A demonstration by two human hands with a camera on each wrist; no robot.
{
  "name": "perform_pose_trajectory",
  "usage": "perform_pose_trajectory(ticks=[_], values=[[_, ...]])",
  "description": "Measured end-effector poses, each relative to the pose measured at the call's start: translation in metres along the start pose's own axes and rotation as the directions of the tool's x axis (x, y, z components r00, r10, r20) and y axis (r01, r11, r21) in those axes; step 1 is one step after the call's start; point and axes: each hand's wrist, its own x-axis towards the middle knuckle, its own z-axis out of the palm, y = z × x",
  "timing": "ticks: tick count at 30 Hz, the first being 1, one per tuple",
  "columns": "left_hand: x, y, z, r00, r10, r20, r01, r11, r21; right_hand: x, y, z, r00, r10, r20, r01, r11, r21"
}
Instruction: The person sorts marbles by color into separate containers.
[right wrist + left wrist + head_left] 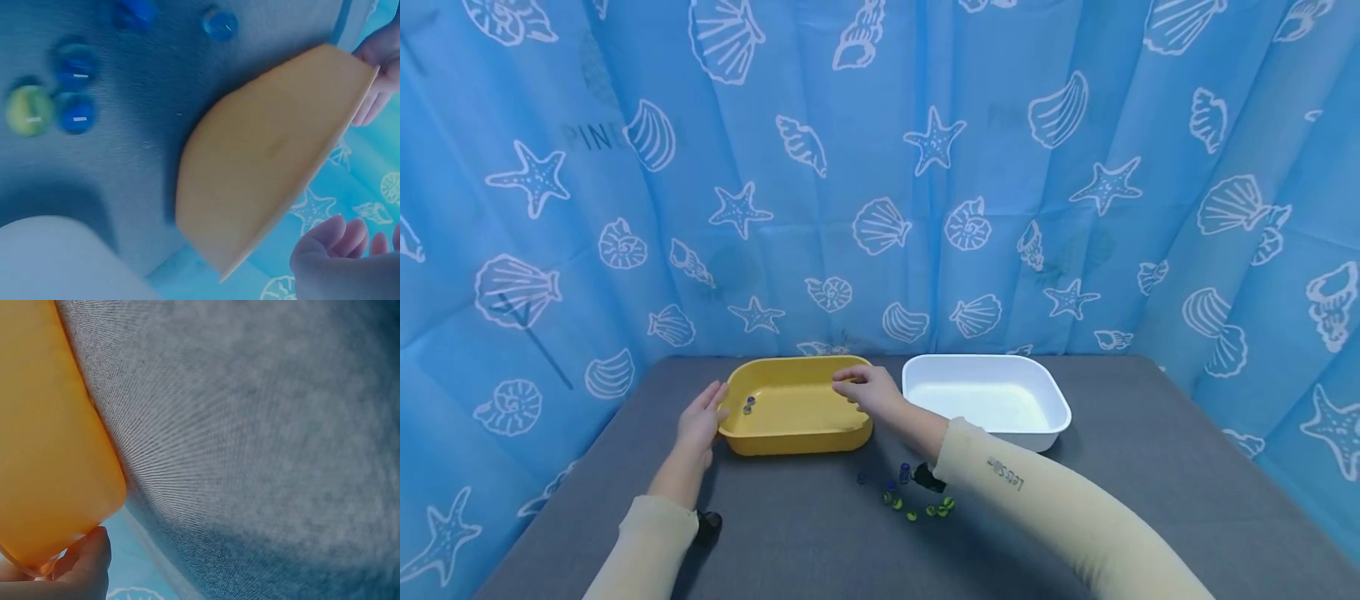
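My left hand [699, 422] holds the left rim of a yellow basin [797, 443]; in the left wrist view its fingers [87, 562] lie against the basin's end. Inside, near the left wall, are some small blue marbles [748, 405]. My right hand [872, 390] hovers over the basin's right side, its fingers loosely bent and slightly apart, with nothing visible between them. Below my right forearm, blue marbles [75, 113] and yellow-green marbles [931, 510] lie loose on the table. The right wrist view shows one yellow-green marble [29, 111] beside the blue ones.
A white basin [985, 403] stands right of the yellow one, partly behind my right forearm. Both are on a grey cloth-covered table [790, 533]. A blue curtain [880, 175] with white shells and starfish hangs behind the far edge.
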Motion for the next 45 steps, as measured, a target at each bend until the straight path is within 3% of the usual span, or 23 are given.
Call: perform_pose_trajectory(ticks=[6, 10, 16, 21, 25, 34, 45], values=[[0.000, -0.002, 0.000, 1.000, -0.009, -0.006, 0.009, 1.000, -0.015, -0.027, 0.010, -0.017, 1.000, -0.018, 0.019, 0.018, 0.999, 0.033], [0.001, -0.002, 0.000, 1.000, -0.004, -0.008, 0.004, 1.000, -0.008, -0.041, 0.021, -0.030, 0.993, -0.091, 0.072, 0.089, 0.996, 0.024], [0.000, -0.001, 0.001, 1.000, -0.009, -0.013, 0.009, 1.000, -0.006, -0.057, 0.038, -0.045, 0.950, -0.185, 0.250, 0.201, 0.979, -0.040], [-0.001, 0.001, 0.001, 1.000, -0.004, 0.001, 0.004, 1.000, 0.002, -0.060, 0.048, -0.050, 0.910, -0.139, 0.391, 0.195, 0.975, -0.108], [-0.002, 0.002, 0.001, 1.000, -0.008, -0.003, 0.008, 1.000, 0.005, -0.058, 0.056, -0.049, 0.890, -0.106, 0.444, 0.204, 0.962, -0.180], [0.000, 0.002, 0.001, 1.000, -0.013, -0.002, 0.013, 1.000, -0.002, -0.048, 0.064, -0.040, 0.887, -0.042, 0.460, 0.184, 0.946, -0.268], [0.000, 0.001, 0.001, 1.000, -0.010, -0.010, 0.010, 1.000, -0.003, -0.036, 0.066, -0.027, 0.899, 0.030, 0.437, 0.139, 0.927, -0.349]])
